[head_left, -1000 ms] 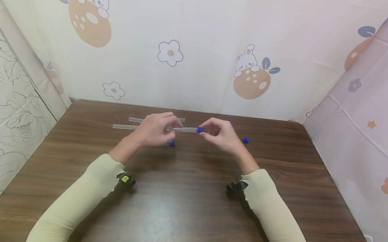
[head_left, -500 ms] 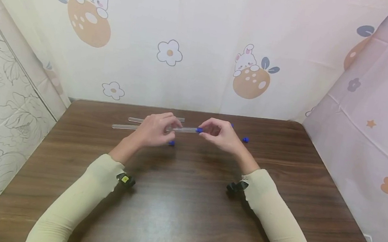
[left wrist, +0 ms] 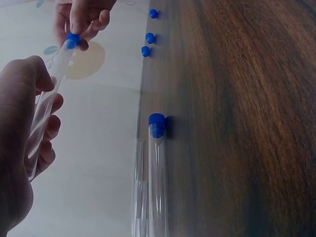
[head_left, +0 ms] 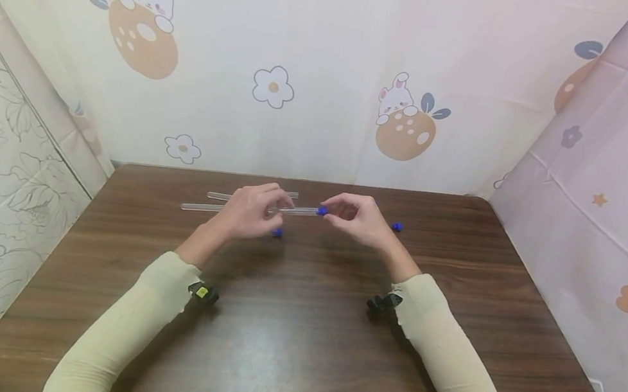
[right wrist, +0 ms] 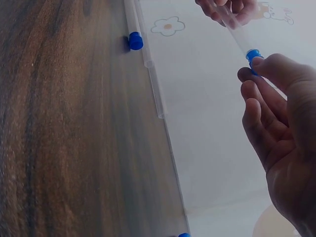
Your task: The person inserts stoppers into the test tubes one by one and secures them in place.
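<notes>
My left hand [head_left: 254, 210] grips a clear test tube [head_left: 302, 211] around its body, and the tube tilts up slightly toward the right hand. At the tube's mouth sits a blue cap [right wrist: 253, 55], pinched between thumb and fingers of my right hand [head_left: 359, 219]. Both hands hold the tube above the back part of the table. Below, in the left wrist view, lies a test tube [left wrist: 158, 182] with its own blue cap [left wrist: 157, 119] on its end. Beside it lie uncapped tubes [left wrist: 139, 158], partly hidden behind the left hand in the head view.
Loose blue caps [left wrist: 150, 38] lie toward the right along the table's back, one of them a small cap [head_left: 398, 227] right of the right hand. A printed curtain [head_left: 325, 94] hangs behind the brown wooden table [head_left: 288, 322].
</notes>
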{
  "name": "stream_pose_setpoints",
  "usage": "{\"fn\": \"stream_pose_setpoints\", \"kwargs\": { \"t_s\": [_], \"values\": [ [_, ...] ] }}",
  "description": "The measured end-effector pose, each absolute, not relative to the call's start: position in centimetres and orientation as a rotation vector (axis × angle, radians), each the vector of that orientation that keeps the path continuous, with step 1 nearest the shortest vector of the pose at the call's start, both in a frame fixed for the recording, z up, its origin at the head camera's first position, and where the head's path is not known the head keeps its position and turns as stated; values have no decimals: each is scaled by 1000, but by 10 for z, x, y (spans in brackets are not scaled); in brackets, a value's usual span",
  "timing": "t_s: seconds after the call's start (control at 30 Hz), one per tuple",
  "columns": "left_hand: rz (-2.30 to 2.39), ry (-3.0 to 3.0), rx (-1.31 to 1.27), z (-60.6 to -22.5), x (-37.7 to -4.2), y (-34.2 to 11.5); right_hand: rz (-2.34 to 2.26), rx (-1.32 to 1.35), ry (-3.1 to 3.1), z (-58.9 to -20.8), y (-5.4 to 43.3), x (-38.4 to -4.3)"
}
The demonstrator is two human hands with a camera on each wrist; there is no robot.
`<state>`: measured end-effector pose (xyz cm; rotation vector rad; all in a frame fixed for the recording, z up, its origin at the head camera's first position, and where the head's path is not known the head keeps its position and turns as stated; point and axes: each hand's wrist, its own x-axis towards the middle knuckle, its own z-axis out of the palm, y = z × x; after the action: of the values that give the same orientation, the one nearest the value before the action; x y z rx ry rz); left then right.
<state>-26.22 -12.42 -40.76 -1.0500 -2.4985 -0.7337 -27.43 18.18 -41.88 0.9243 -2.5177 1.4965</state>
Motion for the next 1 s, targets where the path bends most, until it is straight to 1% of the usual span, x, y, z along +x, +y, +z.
{"fn": "stream_pose_setpoints", "kwargs": {
  "t_s": [1.0],
  "values": [
    [-740, -2440, -1093, -407, -260, -126, 1492, 916, -2496, -417, 177, -269]
  ]
}}
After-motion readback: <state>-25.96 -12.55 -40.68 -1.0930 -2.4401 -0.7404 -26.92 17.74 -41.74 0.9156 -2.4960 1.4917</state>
